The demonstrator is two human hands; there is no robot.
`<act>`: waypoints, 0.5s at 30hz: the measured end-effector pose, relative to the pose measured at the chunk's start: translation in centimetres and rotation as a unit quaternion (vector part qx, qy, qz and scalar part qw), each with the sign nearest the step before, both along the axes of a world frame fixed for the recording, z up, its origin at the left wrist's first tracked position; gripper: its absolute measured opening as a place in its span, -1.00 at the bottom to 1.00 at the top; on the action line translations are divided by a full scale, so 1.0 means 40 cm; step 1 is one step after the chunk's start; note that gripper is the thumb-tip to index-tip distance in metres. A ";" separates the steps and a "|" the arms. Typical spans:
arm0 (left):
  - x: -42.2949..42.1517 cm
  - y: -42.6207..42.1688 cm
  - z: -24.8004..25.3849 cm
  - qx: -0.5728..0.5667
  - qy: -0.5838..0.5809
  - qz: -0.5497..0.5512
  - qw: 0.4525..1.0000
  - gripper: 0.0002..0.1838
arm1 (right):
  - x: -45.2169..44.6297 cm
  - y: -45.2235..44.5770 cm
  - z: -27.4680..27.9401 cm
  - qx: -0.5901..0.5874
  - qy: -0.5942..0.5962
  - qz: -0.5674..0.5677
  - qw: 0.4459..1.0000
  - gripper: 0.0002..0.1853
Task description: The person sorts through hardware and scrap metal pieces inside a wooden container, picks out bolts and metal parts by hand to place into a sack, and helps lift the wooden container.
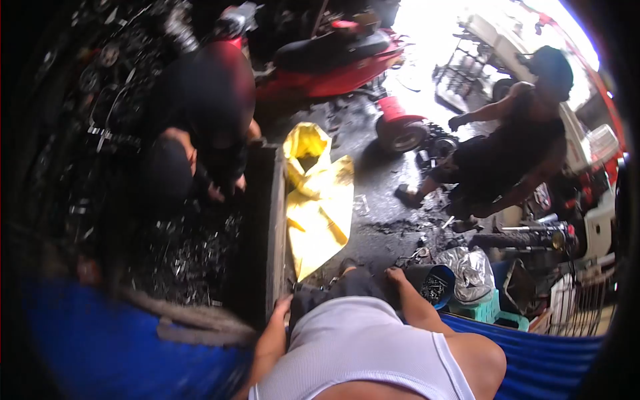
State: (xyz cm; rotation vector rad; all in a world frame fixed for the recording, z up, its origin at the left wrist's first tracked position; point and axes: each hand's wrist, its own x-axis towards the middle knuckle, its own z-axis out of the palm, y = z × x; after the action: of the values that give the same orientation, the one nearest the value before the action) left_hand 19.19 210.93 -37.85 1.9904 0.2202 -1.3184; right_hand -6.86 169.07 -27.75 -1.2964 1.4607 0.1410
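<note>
My left hand is low beside my thigh, at the near end of a wooden edge; its fingers are too small and blurred to read. My right hand hangs by my other knee, near the rim of a blue bucket of small metal parts; whether it holds anything does not show. A yellow sack lies on the floor along the wooden edge, in front of my knees, its upper end gaping.
One person bends over metal parts at the left. Another person stands at the right. A red scooter, a wheel, a clear plastic bag and a green crate are around.
</note>
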 end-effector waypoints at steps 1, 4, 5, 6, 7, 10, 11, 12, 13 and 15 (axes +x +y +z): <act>0.006 -0.030 0.092 -0.051 -0.030 -0.084 0.995 -0.52 | 0.016 0.003 -0.020 0.043 -0.030 -0.026 0.998 -0.75; 0.016 -0.077 0.159 -0.038 -0.034 -0.037 0.998 -0.66 | 0.020 -0.038 -0.196 -0.005 0.005 0.250 0.968 -0.74; 0.036 -0.061 0.135 -0.046 -0.008 -0.022 0.999 -0.74 | 0.062 -0.018 -0.101 0.065 0.008 0.222 0.973 -0.75; 0.030 -0.028 0.088 -0.079 -0.056 0.063 0.993 -0.79 | 0.107 -0.007 -0.024 0.128 0.011 0.190 0.973 -0.75; 0.046 -0.030 0.118 -0.106 -0.040 0.168 0.979 -0.82 | 0.135 -0.019 -0.005 0.119 0.009 0.220 0.968 -0.74; 0.038 0.045 0.051 -0.109 -0.150 0.258 0.948 -0.80 | 0.161 -0.087 -0.079 0.121 -0.042 0.203 0.971 -0.71; 0.013 0.080 0.030 -0.142 -0.140 0.294 0.935 -0.79 | 0.168 -0.113 -0.019 0.143 -0.021 0.236 0.961 -0.70; -0.022 0.114 -0.004 -0.130 -0.154 0.301 0.932 -0.80 | 0.160 -0.155 -0.068 0.180 -0.048 0.196 0.963 -0.71; -0.059 0.105 0.057 -0.071 -0.151 0.285 0.944 -0.77 | 0.158 -0.180 -0.042 0.170 -0.033 0.201 0.964 -0.70; -0.125 0.057 0.224 0.046 -0.039 0.324 0.944 -0.66 | 0.152 -0.242 -0.027 0.159 -0.014 0.213 0.964 -0.69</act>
State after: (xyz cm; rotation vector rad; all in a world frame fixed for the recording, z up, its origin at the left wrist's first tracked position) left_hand 14.17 213.20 -28.90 1.8057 0.8310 -0.8113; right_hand -0.78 159.38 -28.82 -1.3184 1.0638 0.6143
